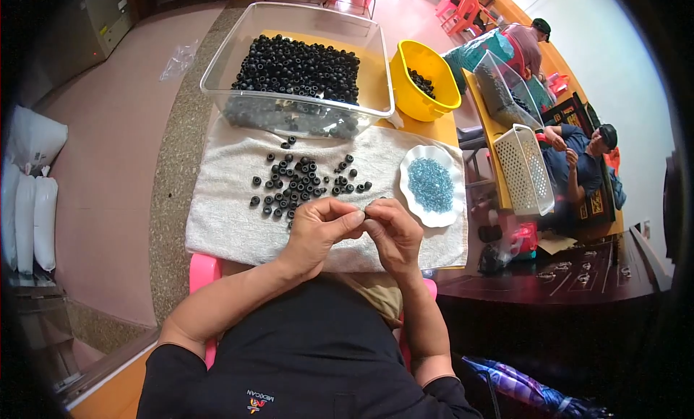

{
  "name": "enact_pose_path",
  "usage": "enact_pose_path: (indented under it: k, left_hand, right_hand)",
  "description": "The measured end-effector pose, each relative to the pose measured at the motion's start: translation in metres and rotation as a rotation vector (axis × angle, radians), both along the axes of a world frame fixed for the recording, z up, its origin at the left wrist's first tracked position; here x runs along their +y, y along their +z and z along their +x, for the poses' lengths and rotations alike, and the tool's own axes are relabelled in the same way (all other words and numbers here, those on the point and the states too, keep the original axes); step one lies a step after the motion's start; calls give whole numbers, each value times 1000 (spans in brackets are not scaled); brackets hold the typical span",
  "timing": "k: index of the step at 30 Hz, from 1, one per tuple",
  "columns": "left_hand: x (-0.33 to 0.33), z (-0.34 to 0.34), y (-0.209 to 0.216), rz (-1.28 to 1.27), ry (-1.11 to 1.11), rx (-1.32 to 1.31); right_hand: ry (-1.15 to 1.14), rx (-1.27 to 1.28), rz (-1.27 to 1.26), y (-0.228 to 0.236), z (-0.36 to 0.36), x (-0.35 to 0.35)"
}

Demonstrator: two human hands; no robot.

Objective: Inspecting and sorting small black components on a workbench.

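View: head, only 1
Landmark: white towel [217, 209], base for all places below
Left hand [311, 234]: over near half of towel, right of its middle; pinching with thumb and index finger, no gap to speak of, apparently on the small dark piece
Right hand [396, 238]: just beside, nearer the towel's right edge; thumb and index finger pinched shut at the same spot
Small dark piece [364, 212]: between both sets of fingertips, above near-right part of towel; mostly covered, long axis impossible to tell
Key relation: at the meeting point of 2 hands, about equally near each
Black beads [293, 184]: loose cluster mid-towel, beyond and left of fingertips, left hand nearer; mostly round, some holes showing
Blue beads [431, 185]: heaped in scalloped white dish [437, 221], on towel's right side, right hand nearer
Clear tub [225, 50]: at towel's far edge, with many more black beads inside
Yellow bucket [426, 109]: off towel's far-right corner, some black beads inside
Co-worker [578, 159]: well off right of towel, beside white perforated basket [525, 177]
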State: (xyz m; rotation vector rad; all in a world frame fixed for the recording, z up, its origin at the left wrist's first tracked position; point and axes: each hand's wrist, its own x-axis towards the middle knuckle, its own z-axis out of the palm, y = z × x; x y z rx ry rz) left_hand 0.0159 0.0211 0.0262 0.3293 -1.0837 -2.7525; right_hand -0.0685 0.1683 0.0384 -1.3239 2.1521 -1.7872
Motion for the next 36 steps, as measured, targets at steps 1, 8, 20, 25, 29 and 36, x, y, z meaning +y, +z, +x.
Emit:
enact_pose_path:
  k: [1, 8, 20, 25, 29, 36]
  left_hand:
    - [-1, 0, -2, 2, -28, -6]
    - [-10, -1, 4, 45, -176, -61]
    - [-3, 1, -4, -33, -139, 35]
    - [-3, 1, -3, -75, -147, 63]
    - [-4, 1, -2, -96, -179, 39]
    - [-3, -3, -6, -170, -183, 31]
  right_hand:
    - [6, -21, 13, 0, -1, 2]
    - [21, 28, 41, 4, -5, 5]
    - [-165, 777, 98, 13, 9, -9]
    - [-184, 659, 32, 8, 12, -7]
    - [-130, 486, 79, 14, 12, -4]
    - [-67, 351, 159, 23, 6, -3]
